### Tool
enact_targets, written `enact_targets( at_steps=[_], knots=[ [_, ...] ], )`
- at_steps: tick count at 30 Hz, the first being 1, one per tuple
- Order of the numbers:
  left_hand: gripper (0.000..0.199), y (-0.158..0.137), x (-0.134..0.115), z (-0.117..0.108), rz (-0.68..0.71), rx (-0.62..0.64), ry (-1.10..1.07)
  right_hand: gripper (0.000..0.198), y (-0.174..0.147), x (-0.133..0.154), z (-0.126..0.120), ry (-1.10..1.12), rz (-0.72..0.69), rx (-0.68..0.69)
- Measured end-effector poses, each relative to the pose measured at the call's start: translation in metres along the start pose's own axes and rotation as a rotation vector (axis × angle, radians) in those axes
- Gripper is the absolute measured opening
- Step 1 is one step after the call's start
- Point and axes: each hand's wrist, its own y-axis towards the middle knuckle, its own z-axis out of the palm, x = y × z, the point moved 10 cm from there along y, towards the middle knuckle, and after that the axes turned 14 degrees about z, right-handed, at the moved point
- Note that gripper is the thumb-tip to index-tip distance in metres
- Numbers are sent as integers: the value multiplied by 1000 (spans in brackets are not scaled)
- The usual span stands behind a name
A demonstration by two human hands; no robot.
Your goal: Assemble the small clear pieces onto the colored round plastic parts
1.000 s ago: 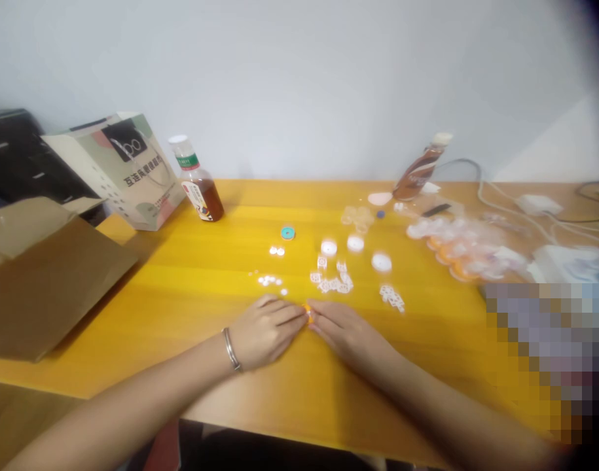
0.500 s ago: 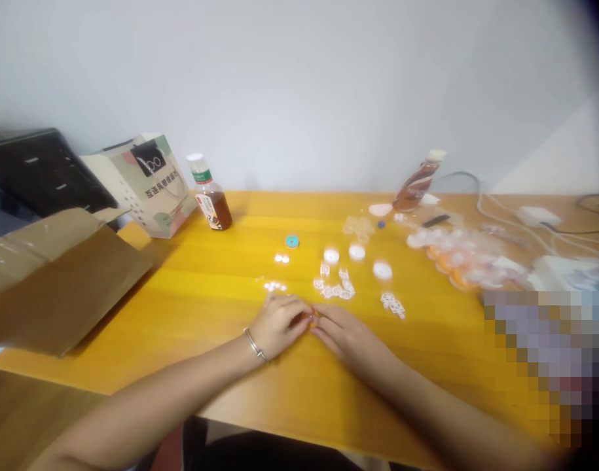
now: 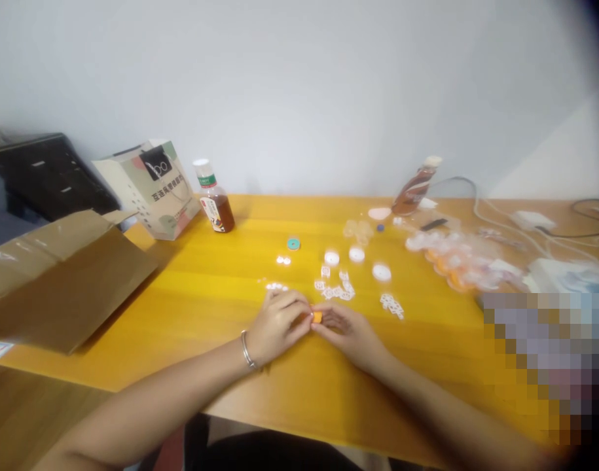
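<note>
Between my two hands is a small orange piece [image 3: 317, 317], its exact kind too blurred to tell. My left hand [image 3: 282, 324], with a silver bangle at the wrist, pinches its left side. From the right, my right hand [image 3: 348, 333] has thumb and fingers closed around the other side. Just beyond my hands lie small white cut-out pieces [image 3: 336, 291], with another cluster of white cut-outs [image 3: 392, 305] to the right. Tiny white pieces [image 3: 277, 286] sit by my left fingers. Farther back are white round discs [image 3: 331, 258] and a teal disc [image 3: 293, 244].
An open cardboard box [image 3: 68, 281], a paper bag [image 3: 156, 190] and a drink bottle [image 3: 215, 203] stand at left. A second bottle [image 3: 414, 188] leans against the wall. Plastic-wrapped orange and clear items [image 3: 461, 261], white cables [image 3: 495, 219] and a white packet [image 3: 569, 278] lie at right.
The orange piece shows more clearly between my fingertips now. My right hand's fingers have shifted and curled a little around it. The view has moved slightly.
</note>
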Motion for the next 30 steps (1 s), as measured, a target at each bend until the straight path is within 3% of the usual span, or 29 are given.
enact_targets(
  at_steps=[5, 9, 13, 22, 30],
  knots=[
    [16, 4, 6, -10, 45, 47, 51, 24, 3, -11, -6, 189, 155, -36],
    [17, -2, 42, -27, -43, 147, 142, 24, 2, -12, -14, 170, 196, -93],
    [17, -10, 62, -25, -56, 266, 128, 24, 3, -15, -13, 174, 209, -67],
    [21, -9, 39, 4, 35, 363, 262, 35, 5, -20, -10, 207, 275, -30],
    [20, -6, 20, 17, 212, 465, 444, 34, 5, -19, -10, 199, 267, -35]
  ],
)
